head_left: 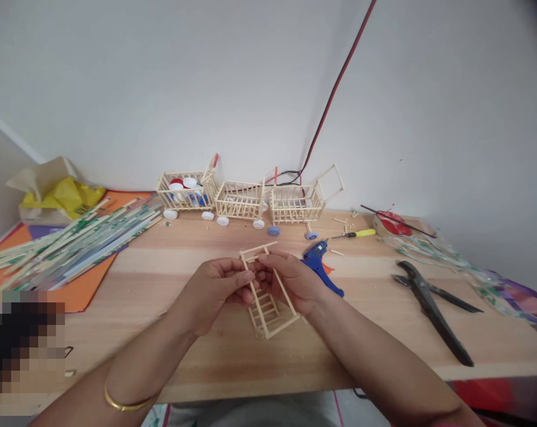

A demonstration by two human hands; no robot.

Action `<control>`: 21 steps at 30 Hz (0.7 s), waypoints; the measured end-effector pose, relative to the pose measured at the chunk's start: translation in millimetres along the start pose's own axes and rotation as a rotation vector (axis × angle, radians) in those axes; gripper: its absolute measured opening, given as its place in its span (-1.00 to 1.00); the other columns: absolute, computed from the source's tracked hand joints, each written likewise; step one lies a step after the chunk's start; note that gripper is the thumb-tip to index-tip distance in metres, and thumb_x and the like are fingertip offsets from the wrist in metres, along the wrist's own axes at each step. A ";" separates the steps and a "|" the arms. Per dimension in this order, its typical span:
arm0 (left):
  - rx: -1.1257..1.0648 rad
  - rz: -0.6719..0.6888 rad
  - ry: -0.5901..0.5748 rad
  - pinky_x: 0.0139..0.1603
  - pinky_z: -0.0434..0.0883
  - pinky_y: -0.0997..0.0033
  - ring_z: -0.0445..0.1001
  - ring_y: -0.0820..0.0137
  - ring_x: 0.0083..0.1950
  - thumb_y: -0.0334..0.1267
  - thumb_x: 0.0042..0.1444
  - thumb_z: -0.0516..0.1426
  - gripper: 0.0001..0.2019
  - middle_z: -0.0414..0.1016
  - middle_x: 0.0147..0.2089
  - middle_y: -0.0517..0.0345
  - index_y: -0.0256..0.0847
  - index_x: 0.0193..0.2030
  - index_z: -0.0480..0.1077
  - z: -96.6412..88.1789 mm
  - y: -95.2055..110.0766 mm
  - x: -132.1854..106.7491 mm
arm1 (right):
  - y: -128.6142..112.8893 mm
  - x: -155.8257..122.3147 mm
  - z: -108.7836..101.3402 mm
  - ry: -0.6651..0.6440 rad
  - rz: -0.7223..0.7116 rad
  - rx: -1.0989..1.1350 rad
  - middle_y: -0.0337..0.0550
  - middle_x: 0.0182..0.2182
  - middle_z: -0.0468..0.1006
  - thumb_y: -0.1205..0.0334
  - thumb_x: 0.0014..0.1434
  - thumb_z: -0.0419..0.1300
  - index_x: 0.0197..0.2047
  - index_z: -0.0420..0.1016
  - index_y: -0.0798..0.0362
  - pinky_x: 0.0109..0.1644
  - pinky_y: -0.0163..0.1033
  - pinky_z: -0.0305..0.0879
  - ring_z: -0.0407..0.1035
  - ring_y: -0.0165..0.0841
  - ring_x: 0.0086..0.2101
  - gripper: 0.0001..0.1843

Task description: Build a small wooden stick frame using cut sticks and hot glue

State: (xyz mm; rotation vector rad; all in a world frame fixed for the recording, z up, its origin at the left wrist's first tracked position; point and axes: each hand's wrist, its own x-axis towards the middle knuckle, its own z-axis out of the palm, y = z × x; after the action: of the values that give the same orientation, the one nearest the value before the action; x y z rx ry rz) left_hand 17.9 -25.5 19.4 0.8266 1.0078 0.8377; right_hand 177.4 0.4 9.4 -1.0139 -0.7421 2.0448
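Observation:
Between my two hands is a small frame of thin wooden sticks [259, 305], tilted above the table, with a ladder-like slatted side low in it. My left hand [221, 284] pinches its left long stick near the upper part. My right hand [288, 276] grips the upper right of the frame, with fingertips close to those of the left; what lies between the fingertips is hidden. Just beyond my right hand lies a blue glue gun [317, 264]. Behind stand three stick-built miniature carts on wheels: a left one [162, 188] holding bottle caps, a middle one [239, 204] and a right one [295, 201].
Bundled wooden sticks [86, 243] lie on orange card [93, 290] at left, near a yellow bag [66, 198]. At right are a black-handled cutter [432, 311], a yellow-handled screwdriver [364, 233], a red container [390, 224] and plastic wrapping [455, 264]. A red-black cable [339, 80] hangs along the wall.

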 end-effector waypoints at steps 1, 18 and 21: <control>0.003 -0.003 -0.005 -0.41 0.37 0.50 0.36 0.54 -0.53 -0.22 -0.08 0.26 -0.82 0.49 -0.47 0.16 -0.30 -0.41 0.44 -0.1 0.1 0.0 | 0.2 0.1 0.0 0.005 -0.007 -0.006 -0.21 -0.54 0.48 0.15 -0.17 0.39 -0.46 0.43 0.13 -0.43 -0.35 0.17 0.27 -0.50 -0.55 -0.71; 0.160 0.061 -0.033 -0.56 0.19 0.58 0.23 0.60 -0.61 -0.19 -0.08 0.27 -0.79 0.34 -0.57 0.28 -0.31 -0.43 0.40 -3.3 6.5 -2.2 | 1.4 0.5 2.7 -0.002 -0.056 0.003 -0.36 -0.65 0.31 0.16 -0.17 0.40 -0.54 0.36 0.13 -0.48 -0.40 0.04 0.11 -0.59 -0.61 -0.69; 0.164 0.057 -0.040 -0.56 0.19 0.57 0.24 0.60 -0.61 -0.20 -0.07 0.26 -0.80 0.33 -0.57 0.30 -0.30 -0.42 0.41 -4.1 5.7 -2.2 | 1.3 1.2 2.0 0.008 -0.060 -0.019 -0.35 -0.65 0.31 0.15 -0.16 0.39 -0.57 0.34 0.12 -0.50 -0.39 0.01 0.11 -0.58 -0.60 -0.68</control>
State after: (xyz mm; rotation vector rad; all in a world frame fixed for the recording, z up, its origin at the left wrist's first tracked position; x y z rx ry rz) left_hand 12.3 -24.2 23.9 1.0122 1.0313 0.7912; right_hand 174.8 0.2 8.9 -0.9985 -0.7804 1.9851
